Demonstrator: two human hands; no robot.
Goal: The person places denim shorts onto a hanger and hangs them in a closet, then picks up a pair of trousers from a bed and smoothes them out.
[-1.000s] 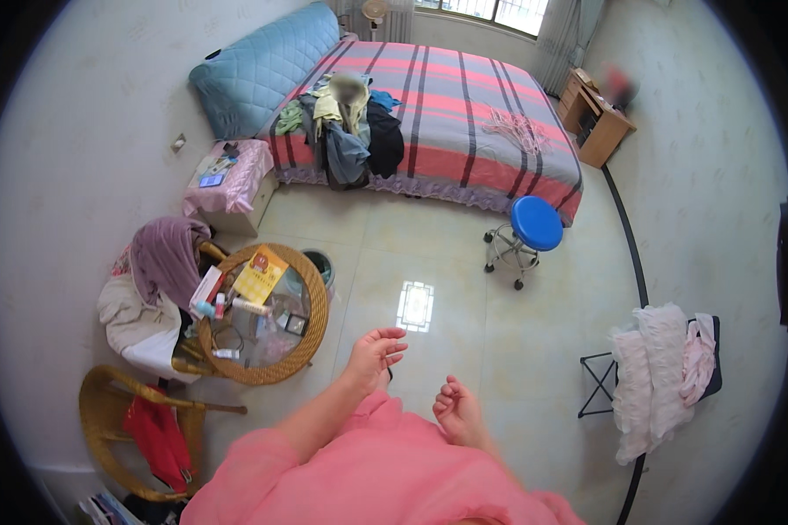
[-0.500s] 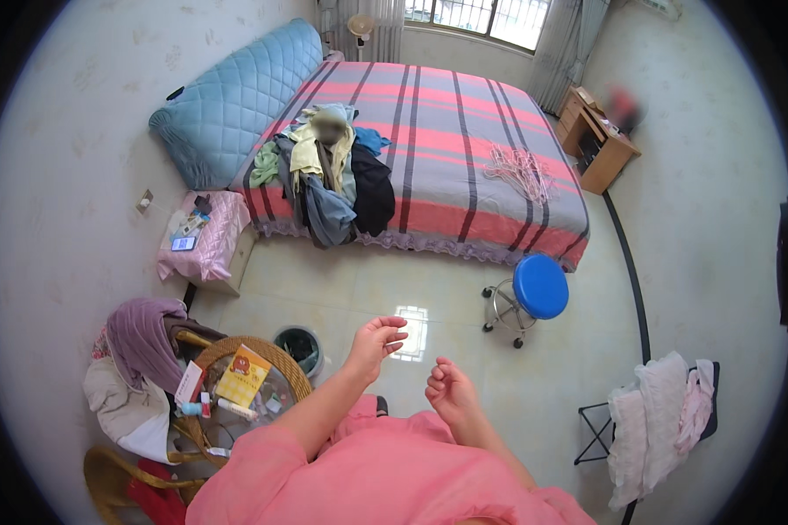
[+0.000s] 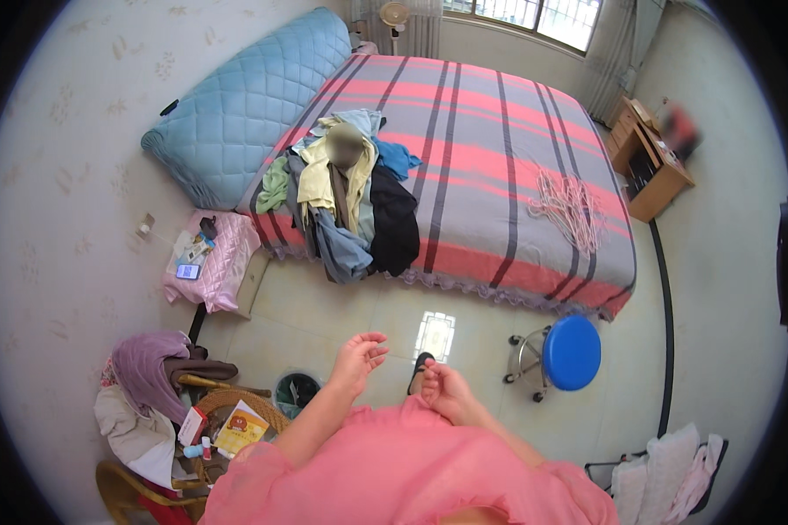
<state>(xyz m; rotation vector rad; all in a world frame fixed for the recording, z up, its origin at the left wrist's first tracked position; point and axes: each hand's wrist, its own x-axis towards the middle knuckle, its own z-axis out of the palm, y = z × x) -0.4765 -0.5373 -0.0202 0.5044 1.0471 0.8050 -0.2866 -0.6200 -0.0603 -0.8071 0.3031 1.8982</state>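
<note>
My left hand (image 3: 359,360) is held out in front of my pink top, fingers loosely apart and nothing in them. To its right, my right hand (image 3: 444,390) has its fingers curled in, and no object shows there. Both are in the air over the tiled floor. Ahead lies a heap of clothes (image 3: 394,219) on the near left of the bed (image 3: 473,166), with yellow, grey-blue, black, blue and green pieces. Pink and white hangers (image 3: 569,210) are bunched on the bed's right side.
A blue wheeled stool (image 3: 573,353) stands at the bed's near right corner. On the left are a bin (image 3: 296,394), a wicker table (image 3: 271,413) with small items, and a chair draped with clothes (image 3: 149,376). A pink-covered nightstand (image 3: 223,262) holds a phone. White garments (image 3: 657,477) hang on a folding rack.
I have moved toward the bed, and one foot in a dark shoe has come forward. The stool and the bin appear lower and closer. Both hands stay raised in front of me.
</note>
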